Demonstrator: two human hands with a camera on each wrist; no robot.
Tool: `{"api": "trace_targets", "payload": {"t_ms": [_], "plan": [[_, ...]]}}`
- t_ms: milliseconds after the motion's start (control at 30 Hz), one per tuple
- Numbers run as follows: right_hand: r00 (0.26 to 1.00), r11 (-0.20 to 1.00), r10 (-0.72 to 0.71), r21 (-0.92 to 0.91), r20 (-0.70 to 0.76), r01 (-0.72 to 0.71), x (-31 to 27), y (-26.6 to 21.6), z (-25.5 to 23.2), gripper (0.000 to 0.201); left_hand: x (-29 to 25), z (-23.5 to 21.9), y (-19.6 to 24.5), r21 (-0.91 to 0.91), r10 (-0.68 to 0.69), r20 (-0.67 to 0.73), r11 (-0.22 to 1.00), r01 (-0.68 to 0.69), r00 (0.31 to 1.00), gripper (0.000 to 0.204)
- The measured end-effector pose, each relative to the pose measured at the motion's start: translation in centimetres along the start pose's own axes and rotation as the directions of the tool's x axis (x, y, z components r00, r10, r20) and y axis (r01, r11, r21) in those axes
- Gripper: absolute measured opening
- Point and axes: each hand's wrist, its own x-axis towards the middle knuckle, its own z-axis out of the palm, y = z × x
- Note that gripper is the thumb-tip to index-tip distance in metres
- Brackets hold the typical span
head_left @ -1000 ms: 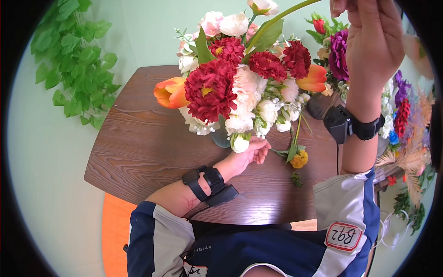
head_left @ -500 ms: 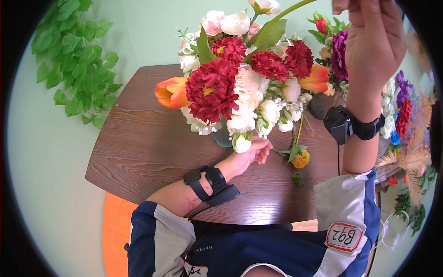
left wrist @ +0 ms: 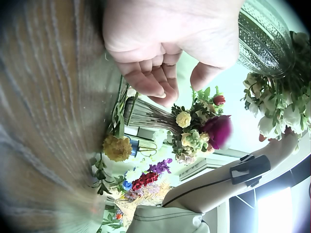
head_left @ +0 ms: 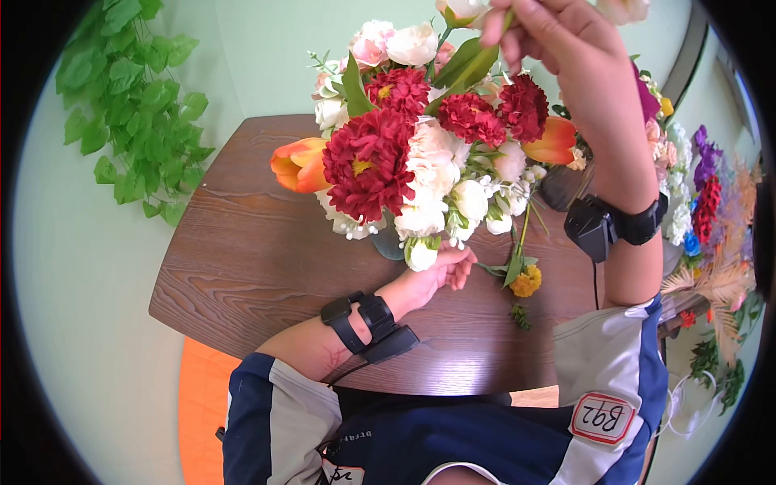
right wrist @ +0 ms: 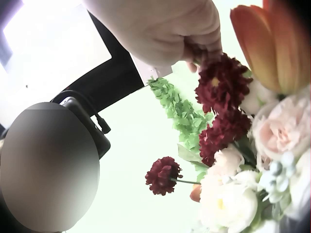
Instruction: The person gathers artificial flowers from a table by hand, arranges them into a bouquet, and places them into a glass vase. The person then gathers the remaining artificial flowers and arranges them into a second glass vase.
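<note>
At the top of the head view my right hand (head_left: 570,40) pinches a green flower stem (head_left: 508,20) between thumb and fingers. A pale bloom (head_left: 622,8) shows just past that hand at the frame's edge. Below it stands a bouquet of dark red flowers (head_left: 368,162), orange tulips (head_left: 299,164) and white blooms (head_left: 420,214) in a glass vase (left wrist: 267,41). My left hand (head_left: 436,271) rests low beside the vase, under a white bud (head_left: 420,252). Its fingers (left wrist: 141,80) are loosely bent and hold nothing, the thumb apart from them.
On the wooden table (head_left: 242,242) a yellow flower (head_left: 525,280) lies on its stem right of my left hand. A second vase (head_left: 558,186) with flowers stands behind my right forearm. More artificial flowers (head_left: 703,202) fill the far right. Green leafy vines (head_left: 133,105) hang on the left wall.
My right hand has moved left and up, toward the bouquet's top, its grip now nearer the leaf on the stem. My left hand has stayed beside the vase.
</note>
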Motion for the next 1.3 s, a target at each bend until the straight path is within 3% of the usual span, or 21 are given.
{"api": "trace_targets", "payload": {"t_ms": [33, 67, 167, 233, 333, 367, 433, 467, 500, 567, 600, 700, 733, 833, 967, 1033, 1100, 1133, 1167, 1233, 1300], "plan": [[0.992, 0.999, -0.01, 0.037, 0.125, 0.005, -0.1, 0.2, 0.1, 0.017, 0.0, 0.0, 0.0, -0.004, 0.004, 0.001, 1.0, -0.004, 1.0, 0.023], [0.986, 0.996, -0.091, 0.034, 0.137, 0.087, -0.1, 1.2, 0.4, 0.014, 0.0, 0.0, 0.0, -0.004, 0.005, 0.002, 1.0, -0.004, 1.0, 0.023], [0.981, 0.991, -0.064, 0.131, 0.181, 0.04, -0.4, 1.6, -0.4, 0.014, 0.0, 0.0, 0.1, -0.007, -0.001, -0.002, 1.0, 0.001, 1.0, 0.023], [0.987, 0.997, -0.073, -0.012, 0.141, 0.076, -0.3, 1.8, -0.4, 0.016, 0.0, 0.0, 0.0, -0.005, -0.002, 0.004, 1.0, 0.002, 1.0, 0.023], [0.901, 0.902, -0.426, -0.117, -0.083, 0.416, 0.1, 2.2, -1.2, 0.015, 0.0, 0.1, 0.1, 0.0, 0.004, 0.006, 1.0, -0.004, 1.0, 0.022], [0.901, 0.902, -0.425, -0.116, -0.082, 0.415, 0.4, 2.5, -1.4, 0.015, 0.0, 0.1, 0.0, -0.001, 0.004, 0.006, 1.0, -0.004, 1.0, 0.022], [0.763, 0.753, -0.646, -0.161, 0.006, 0.638, 1.3, 3.2, -2.0, 0.016, 0.0, 0.1, 0.0, -0.001, 0.003, 0.002, 1.0, -0.003, 1.0, 0.023], [0.752, 0.731, -0.658, -0.209, 0.033, 0.649, 1.4, 3.0, -1.6, 0.017, 0.0, 0.1, 0.0, 0.0, 0.002, 0.003, 1.0, -0.002, 1.0, 0.023], [0.753, 0.732, -0.657, -0.21, 0.03, 0.648, 1.3, 2.8, -1.5, 0.017, 0.0, 0.1, 0.0, -0.004, 0.005, 0.004, 1.0, -0.005, 1.0, 0.023], [0.948, 0.949, -0.275, -0.113, 0.157, 0.294, 1.2, 2.1, -1.3, 0.016, -0.1, 0.0, -0.1, -0.005, 0.003, 0.004, 1.0, -0.003, 1.0, 0.023], [0.939, 0.931, -0.269, -0.19, 0.214, 0.311, 1.2, 1.4, -1.0, 0.016, -0.1, 0.0, 0.0, -0.009, 0.001, 0.005, 1.0, -0.001, 1.0, 0.022], [0.928, 0.991, -0.11, 0.113, 0.355, 0.075, 1.0, 1.4, 0.0, 0.013, 0.0, 0.1, 0.1, -0.014, -0.001, 0.008, 1.0, 0.002, 1.0, 0.022], [0.89, 0.982, -0.178, 0.023, 0.42, 0.186, 1.1, 2.3, -0.3, 0.021, -0.1, 0.1, 0.1, -0.016, -0.004, 0.008, 1.0, 0.004, 1.0, 0.022], [0.9, 0.994, -0.058, -0.054, 0.433, 0.09, 1.0, 3.9, 0.3, 0.021, 0.0, 0.0, 0.1, -0.011, -0.003, 0.017, 1.0, 0.003, 1.0, 0.022], [0.888, 0.908, -0.12, -0.312, 0.443, 0.278, 0.2, 4.0, -0.7, 0.015, 0.0, 0.1, 0.1, -0.015, -0.011, 0.004, 1.0, 0.011, 1.0, 0.022], [0.918, 0.913, -0.013, -0.369, 0.397, 0.172, 0.1, 2.8, -0.5, 0.012, -0.1, 0.1, 0.1, -0.012, -0.006, -0.002, 1.0, 0.006, 1.0, 0.022], [0.815, 0.804, -0.505, -0.188, 0.284, 0.564, 0.6, 3.0, 0.2, 0.015, -0.1, 0.1, 0.1, -0.01, -0.009, -0.007, 1.0, 0.009, 1.0, 0.022], [0.719, 0.439, -0.601, -0.608, 0.349, 0.662, 0.6, 1.9, -0.8, 0.024, -0.1, 0.1, 0.1, -0.007, -0.011, -0.014, 1.0, 0.011, 1.0, 0.022], [0.723, 0.442, -0.599, -0.611, 0.344, 0.657, 0.3, 1.9, -0.8, 0.024, 0.0, 0.1, 0.1, -0.005, -0.018, -0.014, 1.0, 0.018, 1.0, 0.022], [0.892, 0.82, -0.452, -0.405, -0.023, 0.405, 0.0, 1.8, -0.2, 0.023, -0.1, 0.1, 0.2, -0.004, -0.013, -0.003, 1.0, 0.013, 1.0, 0.022], [0.901, 0.889, -0.416, -0.262, -0.121, 0.375, -0.2, 1.8, -0.1, 0.019, -0.1, 0.2, 0.2, -0.004, -0.012, -0.005, 1.0, 0.012, 1.0, 0.022]]}}
